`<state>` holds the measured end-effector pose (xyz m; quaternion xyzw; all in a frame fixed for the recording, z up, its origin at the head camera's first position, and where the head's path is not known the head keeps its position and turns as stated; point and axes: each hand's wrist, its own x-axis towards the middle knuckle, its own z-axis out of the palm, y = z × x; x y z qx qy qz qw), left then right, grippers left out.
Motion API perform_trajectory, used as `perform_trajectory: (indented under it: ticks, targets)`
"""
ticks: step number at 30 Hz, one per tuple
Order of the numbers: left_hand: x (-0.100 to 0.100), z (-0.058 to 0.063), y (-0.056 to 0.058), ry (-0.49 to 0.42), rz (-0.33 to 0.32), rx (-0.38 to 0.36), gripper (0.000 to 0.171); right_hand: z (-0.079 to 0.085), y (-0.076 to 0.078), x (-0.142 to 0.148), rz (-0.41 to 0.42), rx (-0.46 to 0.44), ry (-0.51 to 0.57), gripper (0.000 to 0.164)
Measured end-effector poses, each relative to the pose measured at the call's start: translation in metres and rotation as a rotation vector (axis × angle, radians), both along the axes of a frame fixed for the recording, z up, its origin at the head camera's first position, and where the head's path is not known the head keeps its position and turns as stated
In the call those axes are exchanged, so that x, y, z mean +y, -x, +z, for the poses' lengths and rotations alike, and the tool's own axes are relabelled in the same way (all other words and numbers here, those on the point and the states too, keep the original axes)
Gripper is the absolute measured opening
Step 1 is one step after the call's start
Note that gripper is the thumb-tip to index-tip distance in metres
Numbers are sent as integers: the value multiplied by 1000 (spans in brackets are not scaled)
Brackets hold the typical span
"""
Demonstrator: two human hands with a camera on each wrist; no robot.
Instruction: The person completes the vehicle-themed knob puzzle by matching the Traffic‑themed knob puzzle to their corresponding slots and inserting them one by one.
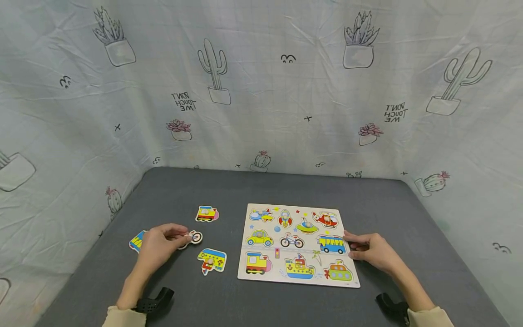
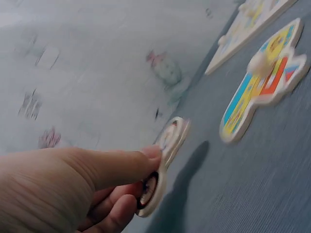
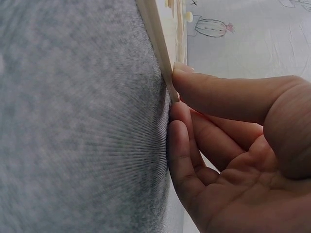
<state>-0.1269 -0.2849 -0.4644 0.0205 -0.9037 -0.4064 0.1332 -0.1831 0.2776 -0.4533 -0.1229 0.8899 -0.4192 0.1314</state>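
Note:
My left hand [image 1: 161, 243] pinches a bicycle puzzle piece [image 2: 167, 145] between thumb and fingers, and the piece casts a shadow on the table in the left wrist view. Part of it, a wheel [image 1: 196, 237], shows past the fingertips in the head view. At the right edge of a wooden puzzle board [image 1: 282, 254], my right hand [image 1: 373, 250] holds the rim, thumb on top and fingertips low against the side. The board carries vehicle pictures, among them a bicycle [image 1: 292, 240] in the middle row.
A train piece [image 1: 207, 214] lies beyond my left hand. Nearer sits a ship piece [image 1: 212, 260] with a knob, turned upside down. A blue and yellow piece [image 1: 137, 240] is partly hidden behind the left hand. Patterned cloth [image 1: 261, 91] hangs behind the grey table [image 1: 286, 188].

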Motion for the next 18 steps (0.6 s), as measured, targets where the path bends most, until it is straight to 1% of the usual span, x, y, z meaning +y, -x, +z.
perform_trajectory:
  ticks: [2,5,11,15,18]
  targets:
    - [12,1,2,-17,-10,13,21,0,0,0,-10,-4,-2,47]
    - [33,5,5,-53,-58,26,19,-1,-1,1,-10,3,-18,48]
    - [81,16,15,-97,-188,33,17,0,0,0,-22,6,-46,47]
    - [114,17,24,-136,-271,22,16,-1,0,-1,-21,11,-58,48]
    - [138,15,29,-150,-311,23,16,-1,0,-2,-23,12,-64,48]
